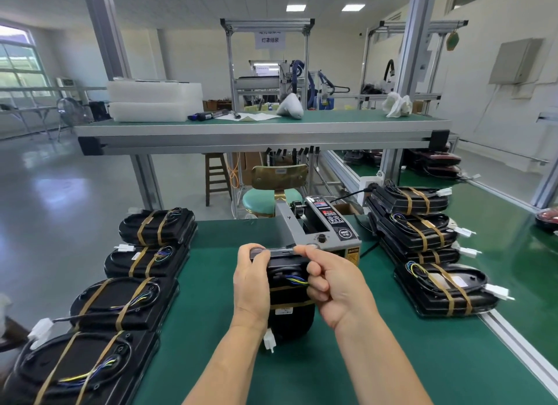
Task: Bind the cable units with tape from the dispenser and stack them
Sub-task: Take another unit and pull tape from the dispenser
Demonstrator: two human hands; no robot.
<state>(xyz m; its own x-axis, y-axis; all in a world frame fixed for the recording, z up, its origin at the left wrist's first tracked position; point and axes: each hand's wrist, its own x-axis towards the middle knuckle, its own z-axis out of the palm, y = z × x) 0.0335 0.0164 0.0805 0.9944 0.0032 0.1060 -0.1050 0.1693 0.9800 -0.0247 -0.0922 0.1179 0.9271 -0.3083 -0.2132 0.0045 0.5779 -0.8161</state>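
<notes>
head view: a black cable unit (288,309) is seen near the middle of the green bench mat (392,359), apparently propped on end, just on the near side of the tape dispenser (323,223) — placed there, it seems, so that a cut strip needs only a short carry. a strip of tape (280,250) is held taut across the unit's far top edge. its left end is pinched by the left hand (252,283) under the thumb, and its right end by the right hand (335,287) between thumb and forefinger, with the remaining fingers folded toward the palm. the strip is probably kept stretched so that it lands flat and uncreased. whether it is already stuck to the unit cannot be told.

two tan bands are already wrapped round the unit's body. thin coloured wires (294,279) show just above them, and a white plug (268,341) hangs at the near bottom corner. the shell looks matte black and is rounded at the near end. the strip looks thin and glossy, and the dispenser is a grey metal box with a dial and printed labels.

bound units are laid in a left row (126,302) and a stepped right stack (422,232), each crossed by two tan bands — kept to the sides, by the look of it, so that the centre is left for binding.
</notes>
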